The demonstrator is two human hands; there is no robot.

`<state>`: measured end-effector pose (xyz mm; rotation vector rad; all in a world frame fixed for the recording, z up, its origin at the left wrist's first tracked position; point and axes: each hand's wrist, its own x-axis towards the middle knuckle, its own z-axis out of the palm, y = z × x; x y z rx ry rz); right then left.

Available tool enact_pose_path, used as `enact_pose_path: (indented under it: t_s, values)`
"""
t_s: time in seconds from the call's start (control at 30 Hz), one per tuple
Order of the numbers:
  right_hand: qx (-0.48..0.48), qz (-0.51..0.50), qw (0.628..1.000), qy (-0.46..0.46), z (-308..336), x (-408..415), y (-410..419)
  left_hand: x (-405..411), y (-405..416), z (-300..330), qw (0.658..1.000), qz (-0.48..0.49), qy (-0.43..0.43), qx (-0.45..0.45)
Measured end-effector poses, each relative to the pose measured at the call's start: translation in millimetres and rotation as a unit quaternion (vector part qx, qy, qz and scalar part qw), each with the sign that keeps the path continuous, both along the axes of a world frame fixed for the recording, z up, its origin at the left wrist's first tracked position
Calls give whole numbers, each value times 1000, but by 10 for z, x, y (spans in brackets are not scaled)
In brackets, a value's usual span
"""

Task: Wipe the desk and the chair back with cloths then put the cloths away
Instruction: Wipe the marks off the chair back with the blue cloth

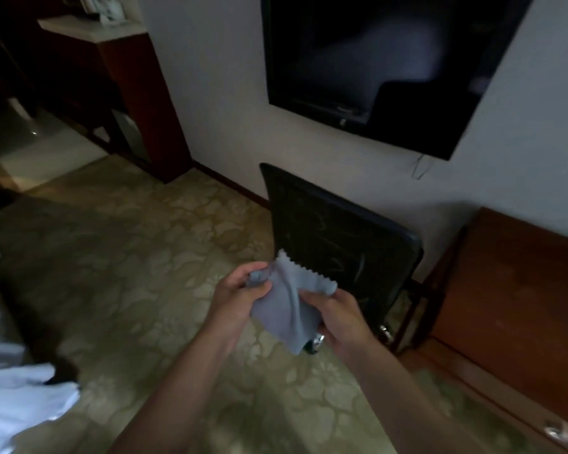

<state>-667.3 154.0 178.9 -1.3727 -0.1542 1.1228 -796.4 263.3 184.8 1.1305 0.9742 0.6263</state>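
Two bare forearms nearest the lens, reaching forward from the bottom edge over patterned carpet. White bedding bunched at the lower left. Left hand closed on the upper left corner of a pale blue-grey cloth, thumb pressing the fabric against curled fingers. Cloth with a zigzag-cut edge, held up in the air between both hands, hanging loose below, not touching any surface. Right hand pinching the cloth's right edge, fingers folded in, no wide opening. Just behind the hands, black chair back, faint pale streaks across it; whether dust or wiping marks, cannot tell. Dark television on the wall above. Far right, brown wooden counter, only partly in view, so its state cannot be judged. Likely stage: spreading or refolding the cloth in front of the chair, either ahead of wiping or between surfaces. Only one cloth visible; putting away clearly not yet done.
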Motion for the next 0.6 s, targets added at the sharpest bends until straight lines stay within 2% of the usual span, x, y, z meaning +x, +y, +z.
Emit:
enact_pose_path:
  t_s: [0.07,0.13,0.23,0.3,0.43,0.6]
  values:
    - [-14,-44,999,-6,-41,-156,230,-138,232,-4,1000,-6,13,5]
    - [2,-68,997,27,-72,-235,466,-239,481,-31,999,-22,30,7]
    - [40,-53,986,156,-87,-228,796,-249,858,-64,998,-43,40,26]
    - [61,-30,976,205,-119,-213,1033,-185,1108,-99,997,-54,48,39]
    - [88,-6,972,218,-306,-128,1550,45,1676,-245,992,-87,66,57]
    - [71,-84,982,156,-433,72,2228,286,2419,-436,985,-101,103,91]
